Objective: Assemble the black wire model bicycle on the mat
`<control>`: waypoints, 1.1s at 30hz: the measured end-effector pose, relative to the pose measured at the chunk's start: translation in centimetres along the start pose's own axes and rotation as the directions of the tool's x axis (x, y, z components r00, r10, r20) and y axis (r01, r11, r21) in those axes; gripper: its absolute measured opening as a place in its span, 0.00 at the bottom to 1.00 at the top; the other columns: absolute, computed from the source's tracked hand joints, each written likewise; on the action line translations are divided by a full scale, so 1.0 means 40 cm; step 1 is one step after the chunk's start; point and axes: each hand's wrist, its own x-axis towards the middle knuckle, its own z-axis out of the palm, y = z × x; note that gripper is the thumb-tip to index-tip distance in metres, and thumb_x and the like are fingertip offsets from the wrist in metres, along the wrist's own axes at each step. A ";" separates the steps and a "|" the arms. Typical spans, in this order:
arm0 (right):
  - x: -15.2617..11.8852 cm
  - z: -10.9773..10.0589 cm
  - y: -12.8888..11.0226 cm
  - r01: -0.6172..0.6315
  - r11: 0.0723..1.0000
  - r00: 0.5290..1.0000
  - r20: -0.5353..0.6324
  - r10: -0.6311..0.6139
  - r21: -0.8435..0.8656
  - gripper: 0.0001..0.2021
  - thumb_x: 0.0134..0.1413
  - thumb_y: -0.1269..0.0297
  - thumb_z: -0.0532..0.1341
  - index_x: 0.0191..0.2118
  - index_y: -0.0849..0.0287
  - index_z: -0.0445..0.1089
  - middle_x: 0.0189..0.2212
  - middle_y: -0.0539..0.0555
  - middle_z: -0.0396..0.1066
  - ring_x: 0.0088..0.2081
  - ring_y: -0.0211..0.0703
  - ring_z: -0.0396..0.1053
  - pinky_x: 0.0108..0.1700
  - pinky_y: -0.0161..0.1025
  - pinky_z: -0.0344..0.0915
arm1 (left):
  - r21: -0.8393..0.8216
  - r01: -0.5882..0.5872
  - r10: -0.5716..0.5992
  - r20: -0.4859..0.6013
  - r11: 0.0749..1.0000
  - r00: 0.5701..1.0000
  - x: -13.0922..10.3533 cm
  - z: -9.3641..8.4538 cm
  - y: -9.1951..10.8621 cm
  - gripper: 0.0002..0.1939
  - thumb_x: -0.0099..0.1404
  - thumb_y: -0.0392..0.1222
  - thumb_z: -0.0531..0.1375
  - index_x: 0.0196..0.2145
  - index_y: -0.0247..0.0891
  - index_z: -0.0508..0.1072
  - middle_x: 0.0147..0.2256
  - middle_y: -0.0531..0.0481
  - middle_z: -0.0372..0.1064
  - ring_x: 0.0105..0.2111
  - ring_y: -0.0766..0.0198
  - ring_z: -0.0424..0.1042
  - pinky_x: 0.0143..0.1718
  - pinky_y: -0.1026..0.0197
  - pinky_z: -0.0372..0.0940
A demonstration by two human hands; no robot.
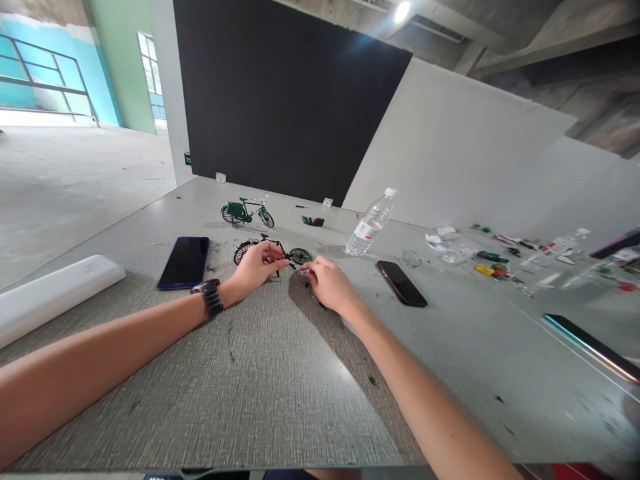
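A black model bicycle (301, 256) stands upright on the table, its middle partly covered by my left hand (257, 267). That hand wears a dark watch, and its thumb and fingers are closed in a pinch in front of the bike. A small dark green and black part (292, 266) shows at its fingertips; whether it belongs to the bicycle I cannot tell. Just to the right, my right hand (327, 280) also pinches, its fingertips close to that part. Whatever it grips is too small to make out. Behind, a green model bicycle (245, 212) with side bags stands upright.
A dark phone (184, 263) and a white oblong case (60, 293) lie left. To the right are a water bottle (369, 227), another phone (401, 283) and scattered small parts (493, 269). A green and black piece (313, 221) lies near the black panel (295, 100).
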 end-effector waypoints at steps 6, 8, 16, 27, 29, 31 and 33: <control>-0.003 0.000 -0.003 0.027 1.000 1.000 0.007 -0.027 -0.006 0.15 0.64 0.71 0.55 0.50 0.55 0.75 0.44 0.58 0.72 0.38 0.45 0.72 0.36 0.39 0.61 | 0.027 0.014 -0.014 0.009 1.000 1.000 -0.002 -0.001 0.005 0.15 0.57 0.46 0.68 0.35 0.35 0.70 0.30 0.48 0.72 0.29 0.63 0.71 0.27 0.62 0.63; -0.004 0.001 -0.002 0.021 1.000 1.000 0.020 -0.021 -0.014 0.15 0.64 0.71 0.55 0.51 0.55 0.75 0.44 0.58 0.72 0.37 0.44 0.72 0.35 0.38 0.61 | 0.027 0.015 -0.015 0.008 1.000 1.000 -0.004 -0.001 0.007 0.15 0.57 0.46 0.68 0.35 0.35 0.70 0.29 0.49 0.71 0.29 0.63 0.70 0.27 0.62 0.63; -0.001 0.010 0.000 0.008 0.999 1.000 0.017 -0.007 -0.038 0.16 0.64 0.71 0.54 0.50 0.54 0.76 0.42 0.57 0.72 0.38 0.44 0.71 0.35 0.38 0.61 | 0.024 0.022 -0.022 0.003 0.999 1.000 -0.004 0.001 0.009 0.14 0.56 0.45 0.68 0.35 0.36 0.70 0.29 0.49 0.71 0.30 0.62 0.71 0.28 0.62 0.64; -0.002 -0.003 -0.006 -0.015 1.000 1.000 0.018 0.016 -0.017 0.15 0.64 0.71 0.55 0.49 0.56 0.76 0.43 0.58 0.73 0.41 0.47 0.72 0.38 0.39 0.62 | 0.042 0.012 -0.013 0.007 0.999 1.000 -0.004 0.000 0.010 0.14 0.56 0.45 0.68 0.34 0.36 0.70 0.31 0.48 0.72 0.31 0.62 0.71 0.28 0.62 0.64; -0.002 -0.002 -0.007 -0.001 1.000 1.000 0.028 0.002 -0.016 0.15 0.64 0.71 0.55 0.49 0.56 0.77 0.43 0.58 0.73 0.41 0.47 0.72 0.39 0.38 0.62 | 0.047 0.004 -0.004 0.007 0.999 1.000 -0.003 -0.001 0.009 0.14 0.57 0.45 0.68 0.34 0.36 0.70 0.31 0.48 0.72 0.31 0.62 0.71 0.29 0.61 0.65; -0.001 -0.001 -0.007 0.008 1.000 0.999 0.031 -0.008 -0.018 0.16 0.64 0.72 0.55 0.49 0.56 0.77 0.43 0.58 0.73 0.41 0.46 0.72 0.39 0.38 0.63 | 0.045 -0.003 0.002 0.011 0.999 1.000 -0.003 -0.001 0.008 0.14 0.57 0.46 0.68 0.34 0.36 0.70 0.30 0.48 0.72 0.31 0.62 0.71 0.29 0.61 0.65; 0.000 0.000 -0.007 0.011 1.000 0.999 0.031 -0.010 -0.023 0.16 0.63 0.73 0.55 0.49 0.55 0.77 0.42 0.58 0.72 0.41 0.45 0.72 0.40 0.38 0.63 | 0.041 -0.001 0.000 0.015 0.999 1.000 -0.002 -0.001 0.008 0.14 0.57 0.46 0.68 0.34 0.36 0.70 0.30 0.48 0.72 0.31 0.62 0.71 0.29 0.61 0.65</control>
